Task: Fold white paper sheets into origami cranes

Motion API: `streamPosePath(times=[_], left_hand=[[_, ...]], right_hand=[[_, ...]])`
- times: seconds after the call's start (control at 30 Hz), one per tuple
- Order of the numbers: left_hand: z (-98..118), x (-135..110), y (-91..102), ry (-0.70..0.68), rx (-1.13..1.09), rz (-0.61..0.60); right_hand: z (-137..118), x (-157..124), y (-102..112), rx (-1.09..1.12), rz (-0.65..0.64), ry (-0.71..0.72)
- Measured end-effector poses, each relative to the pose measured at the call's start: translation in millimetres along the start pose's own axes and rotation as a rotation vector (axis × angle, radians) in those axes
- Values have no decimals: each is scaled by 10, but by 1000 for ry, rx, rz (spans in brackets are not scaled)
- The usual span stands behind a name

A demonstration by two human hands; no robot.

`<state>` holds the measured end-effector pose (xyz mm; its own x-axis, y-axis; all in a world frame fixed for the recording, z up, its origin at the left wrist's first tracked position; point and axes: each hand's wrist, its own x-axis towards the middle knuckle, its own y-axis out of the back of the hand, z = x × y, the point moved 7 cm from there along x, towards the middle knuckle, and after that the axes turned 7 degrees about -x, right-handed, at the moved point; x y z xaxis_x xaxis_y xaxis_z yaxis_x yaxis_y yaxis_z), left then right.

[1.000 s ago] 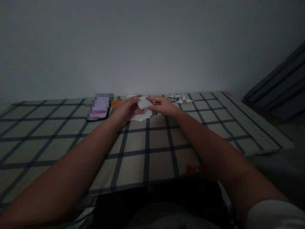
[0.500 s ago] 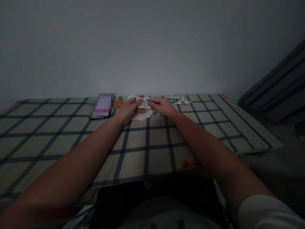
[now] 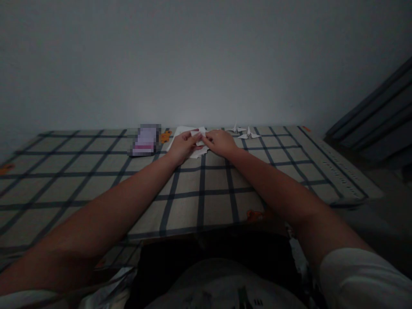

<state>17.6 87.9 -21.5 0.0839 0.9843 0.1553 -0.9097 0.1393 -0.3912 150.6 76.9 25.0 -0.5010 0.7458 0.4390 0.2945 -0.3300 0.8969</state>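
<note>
Over a stack of white paper sheets (image 3: 182,130), my left hand (image 3: 184,146) and my right hand (image 3: 221,142) meet. Both are closed on a small piece of white paper (image 3: 200,141), mostly covered by the fingers. The left thumb presses on top of it, with other fingers behind. The right thumb and fingers pinch its right side. How the paper is folded is too small and dim to make out. Two white folded paper cranes, a nearer paper crane (image 3: 249,134) and a farther paper crane (image 3: 236,128), sit to the right of my right hand.
A phone (image 3: 145,140), blurred out, lies left of the paper stack. The table wears a checked tablecloth (image 3: 186,197) with orange printed figures. Behind it rises a plain wall (image 3: 206,60). Grey curtain-like folds (image 3: 380,103) hang at the far right.
My right hand has moved closer to the left, its fingers now curled over the small paper's right side. Less of the paper shows. The view has shifted slightly.
</note>
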Motion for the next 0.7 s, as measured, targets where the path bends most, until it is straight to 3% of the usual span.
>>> streamPosePath(times=[0.27,0.5,0.7], left_hand=[[67,-48,-12,-25,188,-1],[163,-81,29,-143,373,40],[116,-73,88,-124,369,59]], right_hand=[[59,-19,30,114,146,64],[22,-49,5,201,97,234],[-8,-43,-43,226,106,231]])
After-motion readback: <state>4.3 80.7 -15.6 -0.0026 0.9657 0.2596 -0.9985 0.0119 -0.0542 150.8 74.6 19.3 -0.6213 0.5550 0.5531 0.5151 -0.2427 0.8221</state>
